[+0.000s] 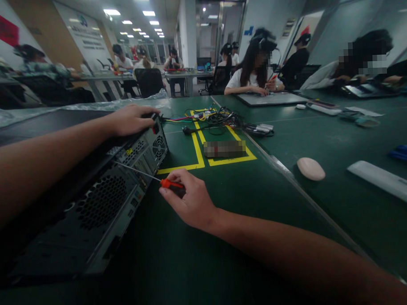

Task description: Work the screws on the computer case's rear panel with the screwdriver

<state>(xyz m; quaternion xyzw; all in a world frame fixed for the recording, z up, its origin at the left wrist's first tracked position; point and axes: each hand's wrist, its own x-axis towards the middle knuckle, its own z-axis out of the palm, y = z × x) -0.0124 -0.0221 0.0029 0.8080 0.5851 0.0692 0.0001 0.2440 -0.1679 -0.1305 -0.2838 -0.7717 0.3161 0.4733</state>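
Note:
A black computer case [105, 200] lies on its side at the left, its metal rear panel with vents and ports turned towards my right hand. My left hand [132, 119] rests flat on the case's upper face near the far corner, fingers stretched out and thumb by the edge. In my right hand [190, 199] is a screwdriver [171, 184] with an orange and black handle, gripped between thumb and fingers. Its thin shaft points left, and the tip meets the rear panel near its upper edge; whether it sits in a screw I cannot tell.
Beyond the case, a tangle of cables [222, 118] lies across yellow tape [199, 152] on the green table. A blurred-out block [224, 149] sits within the tape. To the right are a pale computer mouse [311, 168] and a long white object [385, 181]. Several people work opposite.

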